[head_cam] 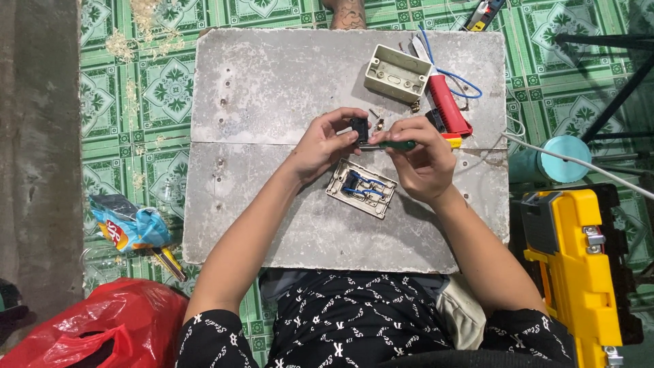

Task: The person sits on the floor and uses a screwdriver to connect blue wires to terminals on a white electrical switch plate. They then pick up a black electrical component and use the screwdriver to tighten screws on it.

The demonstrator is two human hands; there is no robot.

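I count two grey slabs (272, 88) butted edge to edge as my bench, one yellow tool case (579, 266) off to the right of my fingers, one red plastic bag (109, 327) at the lower left, and one blue snack wrapper (133, 228) lying left of the slabs. On the bench I see one cream wall box (396, 72) just beyond my fingers, one red-handled cutter (447, 103) to their right, one switch plate (361, 188) face down with blue wires just below them, and a few loose screws (379, 123) between the box and my fingertips.

My left hand (325, 144) pinches one small black switch module (359, 127) between thumb and fingertips, fingers curled closed on it. My right hand (422, 158) is wrapped closed around one green-handled screwdriver (395, 145), its tip pointing at the module.

The left half of the slabs lies bare, giving room there; the right edge is crowded by the cutter and a white cable (579, 160).
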